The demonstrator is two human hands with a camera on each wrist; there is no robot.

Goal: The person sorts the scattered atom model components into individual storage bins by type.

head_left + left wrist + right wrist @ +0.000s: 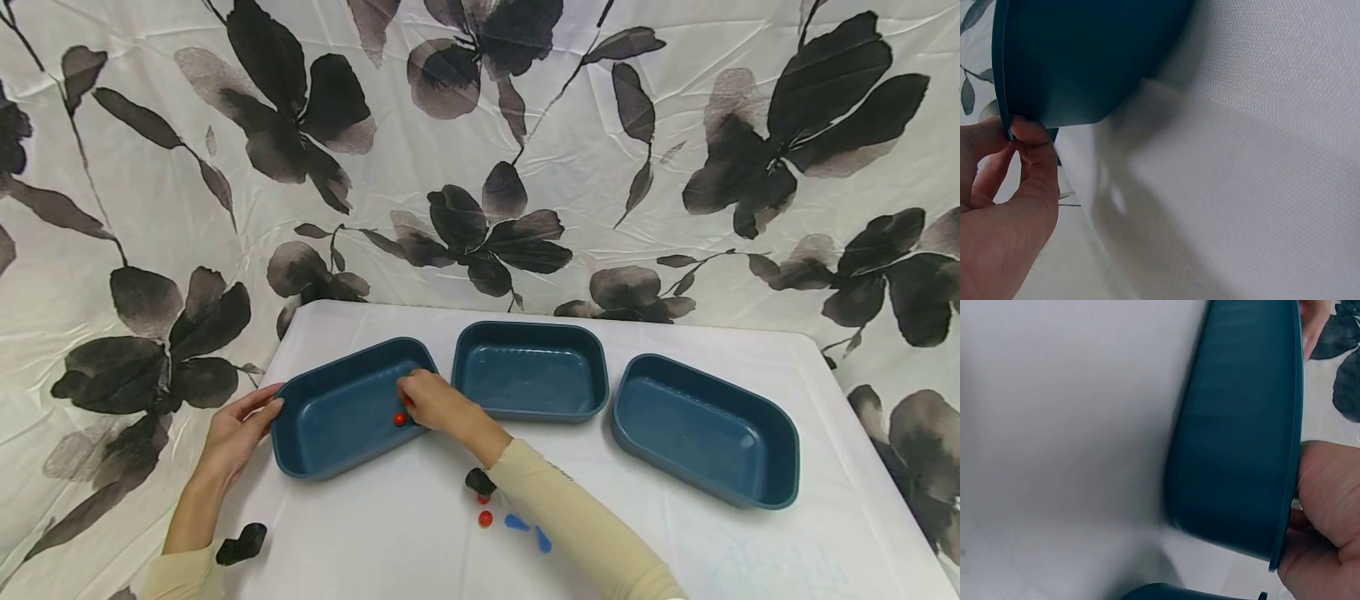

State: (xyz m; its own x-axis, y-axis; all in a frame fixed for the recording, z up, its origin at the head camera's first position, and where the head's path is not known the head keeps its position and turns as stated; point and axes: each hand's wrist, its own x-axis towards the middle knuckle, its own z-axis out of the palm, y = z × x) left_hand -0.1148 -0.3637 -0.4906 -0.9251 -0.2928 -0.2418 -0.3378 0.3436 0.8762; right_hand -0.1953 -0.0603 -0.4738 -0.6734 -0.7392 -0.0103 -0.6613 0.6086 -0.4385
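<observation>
The leftmost tray is held, rim pinched, by the left hand; any pinch by the right hand cannot be told. The red ball inside the tray's right end could roll if brushed.

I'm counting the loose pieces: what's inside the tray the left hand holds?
In that tray, one red ball shows near the right hand, and something red peeks out beside it. Whatever lies beneath that hand is covered, so I can't tell.

The head camera looks forward, down over the left tray; both wrist cameras share it, facing its walls close up.
</observation>
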